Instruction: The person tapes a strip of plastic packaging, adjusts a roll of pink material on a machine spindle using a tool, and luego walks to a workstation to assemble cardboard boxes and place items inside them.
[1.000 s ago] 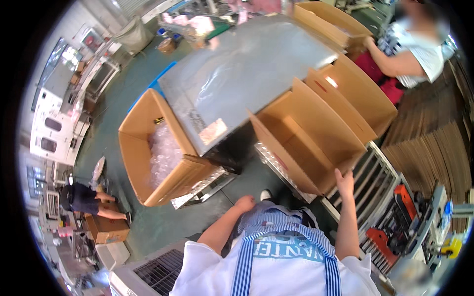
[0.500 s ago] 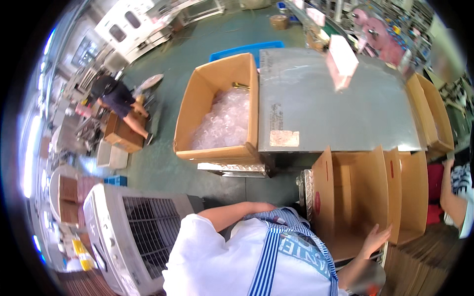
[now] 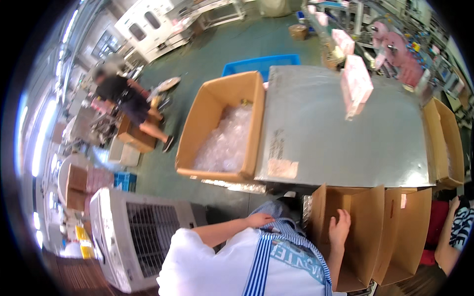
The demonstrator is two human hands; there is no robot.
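Note:
My left hand [image 3: 260,220] lies on the striped apron [image 3: 280,228] at my lap, fingers loosely stretched and holding nothing. Over the near-left open cardboard box [image 3: 363,212] is my right hand [image 3: 339,228], raised with fingers apart and nothing in them. It is close to that box's left wall; I cannot tell whether it touches. Right beside that box stands a second open cardboard box [image 3: 406,232]. The visible insides of both show bare cardboard. Beyond them, a pink-and-white pack [image 3: 356,84] sits on the grey metal tabletop [image 3: 316,123].
A large carton [image 3: 185,148] of clear plastic stands left of the tabletop, with a blue tray [image 3: 261,64] behind. An air cooler [image 3: 111,237] stands at my left. Another person's arm [image 3: 447,241] shows at the right edge; a co-worker [image 3: 131,101] stands at far left.
My right hand has moved left, from the wall between the boxes to over the left box. My left hand stays at my lap. The view has shifted; the far-left co-worker is more upright.

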